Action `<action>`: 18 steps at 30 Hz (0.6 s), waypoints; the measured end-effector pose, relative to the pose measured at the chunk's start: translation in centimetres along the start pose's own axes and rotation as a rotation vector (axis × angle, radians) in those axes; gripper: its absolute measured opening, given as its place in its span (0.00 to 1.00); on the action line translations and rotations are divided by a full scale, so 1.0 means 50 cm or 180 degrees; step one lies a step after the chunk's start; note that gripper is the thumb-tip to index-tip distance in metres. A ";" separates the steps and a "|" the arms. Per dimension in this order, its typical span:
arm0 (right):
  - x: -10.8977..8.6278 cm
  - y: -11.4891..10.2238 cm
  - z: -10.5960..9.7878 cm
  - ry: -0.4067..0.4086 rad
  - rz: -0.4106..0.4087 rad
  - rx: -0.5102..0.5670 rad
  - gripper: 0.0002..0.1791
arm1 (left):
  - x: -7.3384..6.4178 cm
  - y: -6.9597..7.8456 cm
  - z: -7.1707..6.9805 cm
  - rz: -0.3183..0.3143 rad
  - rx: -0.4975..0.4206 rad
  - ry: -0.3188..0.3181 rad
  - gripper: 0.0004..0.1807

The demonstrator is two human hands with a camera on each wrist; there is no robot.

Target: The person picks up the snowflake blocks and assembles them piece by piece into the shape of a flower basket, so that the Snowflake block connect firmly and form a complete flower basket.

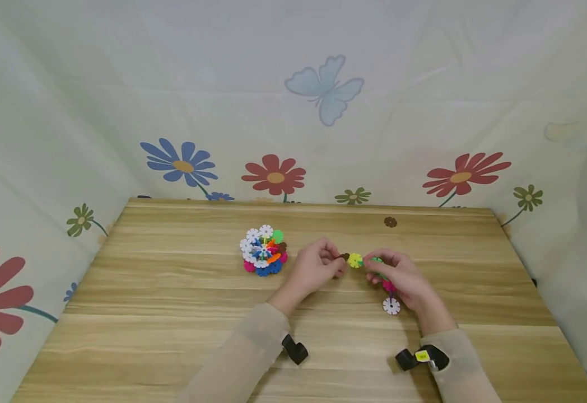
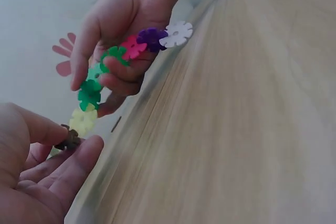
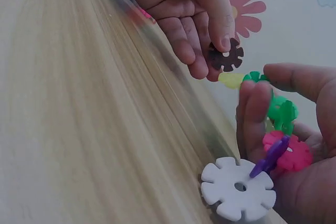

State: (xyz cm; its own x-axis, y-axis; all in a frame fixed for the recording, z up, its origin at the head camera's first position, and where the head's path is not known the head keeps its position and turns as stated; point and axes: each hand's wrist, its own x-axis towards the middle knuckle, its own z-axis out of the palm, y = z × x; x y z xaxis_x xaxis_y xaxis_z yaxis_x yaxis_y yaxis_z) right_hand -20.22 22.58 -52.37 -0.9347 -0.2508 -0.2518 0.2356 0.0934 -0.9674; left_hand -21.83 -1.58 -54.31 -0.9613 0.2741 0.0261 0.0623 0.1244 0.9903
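Note:
My left hand (image 1: 316,266) pinches a brown notched disc (image 3: 227,55) between thumb and fingers. Its edge meets a yellow disc (image 1: 355,260) at the end of a chain of interlocking snowflake discs. My right hand (image 1: 399,277) holds that chain at its green discs (image 2: 90,94), with the fingers curled around them. Beyond the greens follow a pink disc (image 3: 287,150), a purple disc (image 2: 152,40) and a white disc (image 3: 239,188), which hangs at the far end below the right palm. Part of the green section is hidden by the right fingers in the head view.
A ball-shaped cluster of many-coloured discs (image 1: 263,251) stands on the wooden table (image 1: 172,324), left of my left hand. One loose brown disc (image 1: 390,222) lies near the back edge. A flower-printed curtain (image 1: 223,112) hangs behind the table.

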 end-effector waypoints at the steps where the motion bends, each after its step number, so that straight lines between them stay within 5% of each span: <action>1: 0.001 0.002 0.000 0.0023 -0.0014 -0.0016 0.17 | 0.000 -0.001 0.001 -0.0003 -0.0075 -0.0057 0.06; 8: 0.003 0.001 0.002 0.0198 0.0010 -0.0241 0.21 | -0.001 0.006 0.006 -0.0040 -0.0328 -0.0250 0.06; 18: -0.005 -0.005 -0.012 0.0130 -0.0015 -0.0296 0.22 | -0.001 0.005 0.008 0.0016 -0.0485 -0.0164 0.07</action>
State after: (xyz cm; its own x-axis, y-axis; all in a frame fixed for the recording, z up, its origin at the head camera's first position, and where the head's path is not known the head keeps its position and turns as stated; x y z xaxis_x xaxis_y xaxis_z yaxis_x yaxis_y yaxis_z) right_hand -20.21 23.19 -52.04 -0.9463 -0.2119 -0.2441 0.2073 0.1817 -0.9613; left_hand -21.68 -1.19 -54.13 -0.9459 0.3234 0.0280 0.0221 -0.0221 0.9995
